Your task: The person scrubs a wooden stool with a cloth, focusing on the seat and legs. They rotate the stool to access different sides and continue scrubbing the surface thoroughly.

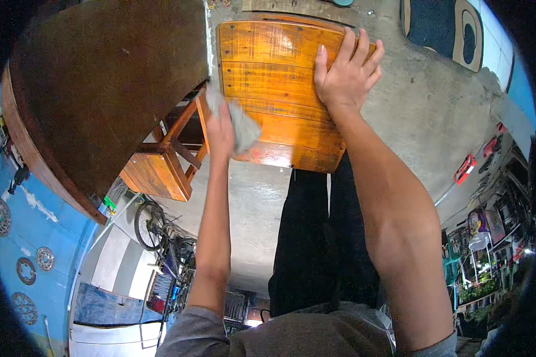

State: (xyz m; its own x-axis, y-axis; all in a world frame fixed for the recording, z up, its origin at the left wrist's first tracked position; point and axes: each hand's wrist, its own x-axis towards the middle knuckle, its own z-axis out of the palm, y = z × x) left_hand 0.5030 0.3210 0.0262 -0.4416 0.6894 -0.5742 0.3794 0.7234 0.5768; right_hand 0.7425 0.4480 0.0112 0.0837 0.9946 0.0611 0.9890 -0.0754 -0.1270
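Observation:
In front of my legs is an orange-brown, varnished slatted wooden panel (274, 80), its surface glossy with reflected light. My left hand (221, 132) is at the panel's left edge, closed on a grey cloth (243, 126) that lies against the wood; both are a little smeared by motion. My right hand (346, 77) rests on the panel's far right corner, fingers spread and holding nothing, with the fingertips at the edge. What supports the panel underneath is hidden.
A dark brown tabletop (113, 77) fills the upper left. Beside it stands a wooden stool (161, 169) of similar orange wood. A bicycle (152, 226) is farther back on the left. A dark cut-out mat (438, 27) lies at the upper right; a red object (465, 169) sits at the right.

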